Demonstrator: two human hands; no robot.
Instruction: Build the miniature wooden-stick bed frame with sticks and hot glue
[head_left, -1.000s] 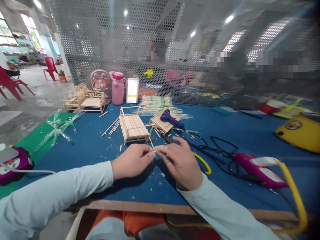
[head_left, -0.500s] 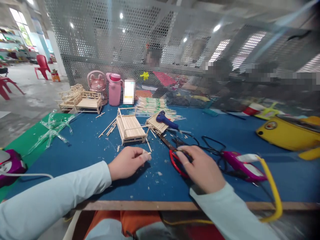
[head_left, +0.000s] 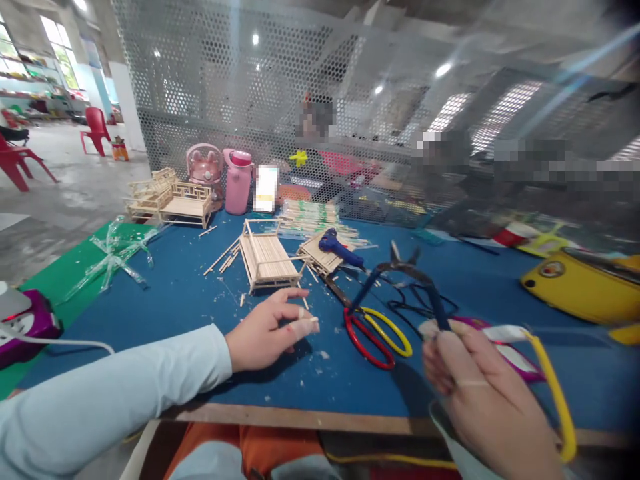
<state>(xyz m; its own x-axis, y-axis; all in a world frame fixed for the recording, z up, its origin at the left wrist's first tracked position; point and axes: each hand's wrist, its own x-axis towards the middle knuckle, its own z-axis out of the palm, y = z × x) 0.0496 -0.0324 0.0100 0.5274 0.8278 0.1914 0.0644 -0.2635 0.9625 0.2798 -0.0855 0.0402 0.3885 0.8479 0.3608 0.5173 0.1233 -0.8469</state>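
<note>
My right hand (head_left: 480, 387) is closed around one dark blue handle of a pair of pliers (head_left: 400, 265), lifted over the table. The pliers' jaws point away from me, and their other handle swings out to the left. My left hand (head_left: 273, 330) rests over the table with its fingers apart; a small pale bit shows at the thumb tip, too small to name. Just beyond it stands a little stick-built bed frame (head_left: 270, 260). Between my hands lie scissors (head_left: 367, 340) with a red and a yellow handle loop.
A blue glue gun (head_left: 340, 248) lies on a stick panel (head_left: 315, 257). Behind are bundled sticks (head_left: 310, 213), a pink bottle (head_left: 238, 183) and more stick furniture (head_left: 185, 207). A purple power strip (head_left: 520, 363) and yellow pouch (head_left: 580, 283) lie right. A perforated metal screen (head_left: 225, 87) rises behind.
My right hand has picked up the pliers from beside the scissors and moved right and toward me. My left hand's fingers have spread from a pinch.
</note>
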